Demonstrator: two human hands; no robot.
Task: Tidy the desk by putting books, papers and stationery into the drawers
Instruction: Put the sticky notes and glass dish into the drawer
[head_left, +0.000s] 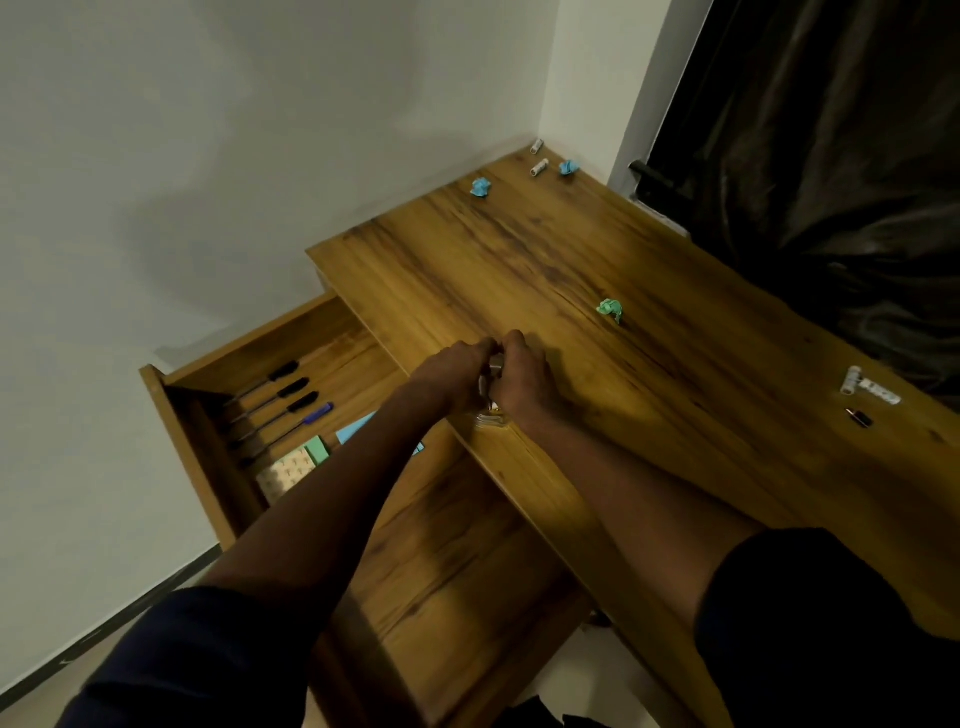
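My left hand (454, 371) and my right hand (524, 376) meet at the desk's (519, 260) front edge, both curled round a small silvery object (496, 365) that they mostly hide. A clear item (491, 418) lies just below them on the edge. The open drawer (332, 343) to the left holds several black-handled tools (283, 389), a purple-handled tool (317, 413), a patterned notepad (285, 470), a green pad (318, 449) and blue paper (356, 428).
Crumpled blue papers (480, 187) (569, 167) and two small rolls (539, 167) lie at the far corner. A crumpled green paper (610, 309) sits mid-desk. White cylinders (870, 389) and a small dark item (860, 417) lie at right. A dark curtain (831, 156) hangs behind.
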